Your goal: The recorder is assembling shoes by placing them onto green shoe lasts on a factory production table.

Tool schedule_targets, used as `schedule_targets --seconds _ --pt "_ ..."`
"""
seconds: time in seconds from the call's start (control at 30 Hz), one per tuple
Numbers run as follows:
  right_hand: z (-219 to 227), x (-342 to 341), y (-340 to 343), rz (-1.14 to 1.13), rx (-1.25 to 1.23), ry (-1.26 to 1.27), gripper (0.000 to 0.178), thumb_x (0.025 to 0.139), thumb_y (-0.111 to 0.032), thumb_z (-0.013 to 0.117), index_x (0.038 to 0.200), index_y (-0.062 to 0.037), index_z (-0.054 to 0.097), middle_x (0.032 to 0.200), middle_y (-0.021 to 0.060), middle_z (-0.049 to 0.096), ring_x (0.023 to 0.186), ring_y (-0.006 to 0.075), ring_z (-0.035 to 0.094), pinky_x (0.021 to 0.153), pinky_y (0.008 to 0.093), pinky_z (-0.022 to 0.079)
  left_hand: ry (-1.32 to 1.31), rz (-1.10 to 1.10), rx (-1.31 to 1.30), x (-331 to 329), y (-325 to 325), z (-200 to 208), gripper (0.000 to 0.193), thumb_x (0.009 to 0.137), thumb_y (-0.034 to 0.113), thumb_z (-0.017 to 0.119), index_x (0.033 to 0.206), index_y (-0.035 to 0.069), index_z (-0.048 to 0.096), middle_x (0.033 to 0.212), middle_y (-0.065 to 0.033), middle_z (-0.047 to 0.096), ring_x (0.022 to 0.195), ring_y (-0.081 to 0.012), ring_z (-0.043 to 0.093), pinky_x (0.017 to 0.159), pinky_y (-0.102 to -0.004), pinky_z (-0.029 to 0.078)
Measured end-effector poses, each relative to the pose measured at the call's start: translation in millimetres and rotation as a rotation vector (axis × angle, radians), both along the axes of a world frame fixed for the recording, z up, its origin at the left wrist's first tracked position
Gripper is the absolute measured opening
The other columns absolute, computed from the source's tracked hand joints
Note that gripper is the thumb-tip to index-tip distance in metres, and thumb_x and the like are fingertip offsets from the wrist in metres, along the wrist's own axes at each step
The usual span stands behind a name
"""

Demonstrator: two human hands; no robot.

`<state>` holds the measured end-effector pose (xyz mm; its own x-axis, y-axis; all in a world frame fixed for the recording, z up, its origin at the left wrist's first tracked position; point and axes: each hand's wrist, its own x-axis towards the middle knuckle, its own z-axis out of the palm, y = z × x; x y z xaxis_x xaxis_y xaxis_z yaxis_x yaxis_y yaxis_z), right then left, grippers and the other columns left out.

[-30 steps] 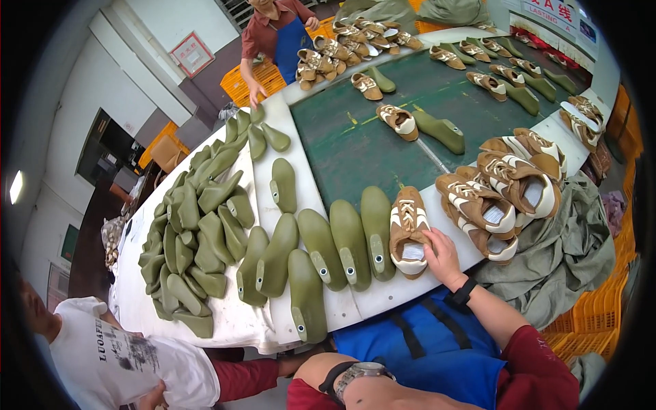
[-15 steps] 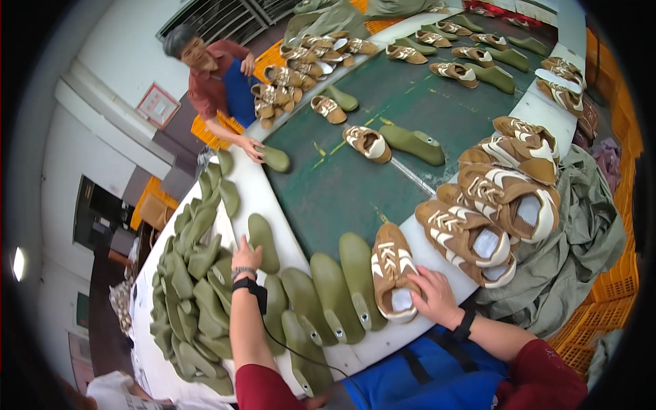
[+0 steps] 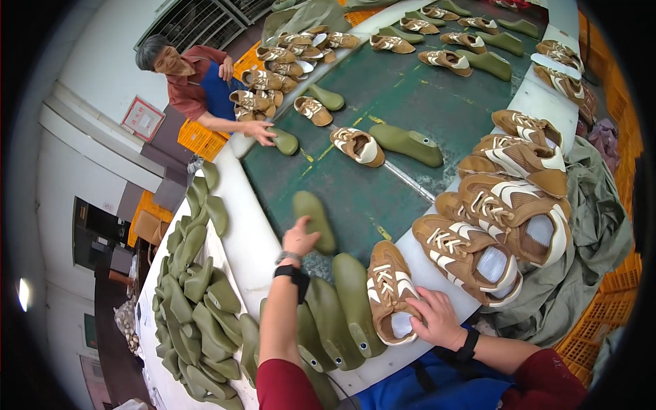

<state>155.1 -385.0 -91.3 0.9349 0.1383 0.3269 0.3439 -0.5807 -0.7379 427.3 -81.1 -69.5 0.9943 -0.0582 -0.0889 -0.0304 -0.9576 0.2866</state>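
Over the near left part of the green belt, my left hand grips a green shoe last by its side. At the belt's near edge, my right hand has its fingers on the collar of a brown and white sneaker, whose toe points away from me. Several green shoe lasts stand in a row just left of that sneaker, the closest one beside it. Farther up the belt a brown sneaker lies next to another green last.
A large heap of green lasts covers the white table at left. Brown sneakers are piled on the right ledge, beside grey-green cloth and orange crates. Across the belt, a co-worker's hand holds a last.
My left hand has carried the last from the white ledge, rightward and away from me, over the belt. My right hand stays at the sneaker. The co-worker's last has shifted slightly.
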Motion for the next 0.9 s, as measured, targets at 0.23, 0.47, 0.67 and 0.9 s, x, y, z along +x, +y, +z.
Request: schedule_targets --seconds 0.23,0.47,0.67,0.9 --pt "-3.6 -8.5 -4.3 -0.036 -0.008 -0.021 0.040 0.078 -0.026 0.062 0.114 -0.0093 0.058 0.119 0.0175 0.051 0.102 0.0330 0.051 0.089 0.0412 0.039 0.220 -0.038 -0.068 10.1 -90.3 1.7 0.066 0.072 0.030 0.064 0.131 0.011 0.042 0.084 -0.0186 0.067 0.067 -0.0282 0.067 0.079 -0.0361 0.052" --pt "-12.8 -12.5 -6.3 -0.055 0.008 -0.028 0.040 0.079 -0.025 0.062 0.115 -0.0096 0.057 0.119 0.0172 0.052 0.102 0.0323 0.051 0.090 0.0406 0.039 0.133 -0.303 0.084 -36.5 -75.3 25.5 0.068 0.079 0.031 0.067 0.136 0.009 0.036 0.093 -0.0195 0.066 0.082 -0.0314 0.066 0.075 -0.0379 0.052" --pt "-16.1 -8.6 -1.1 -0.057 0.057 -0.069 0.039 0.081 -0.026 0.061 0.116 -0.0097 0.057 0.119 0.0175 0.052 0.104 0.0333 0.051 0.092 0.0409 0.038 0.179 -0.552 -0.002 -173.1 -86.2 125.3 0.063 0.080 0.019 0.067 0.135 0.011 0.038 0.098 -0.0179 0.065 0.092 -0.0334 0.063 0.079 -0.0388 0.050" --pt "-27.8 0.3 -2.2 -0.018 0.141 -0.004 0.043 0.079 -0.028 0.064 0.117 -0.0096 0.057 0.124 0.0216 0.051 0.111 0.0369 0.049 0.095 0.0423 0.038 0.226 -0.584 -0.199 -313.5 -112.5 144.3 0.064 0.077 0.018 0.069 0.134 0.009 0.041 0.102 -0.0194 0.061 0.090 -0.0351 0.060 0.078 -0.0391 0.049"
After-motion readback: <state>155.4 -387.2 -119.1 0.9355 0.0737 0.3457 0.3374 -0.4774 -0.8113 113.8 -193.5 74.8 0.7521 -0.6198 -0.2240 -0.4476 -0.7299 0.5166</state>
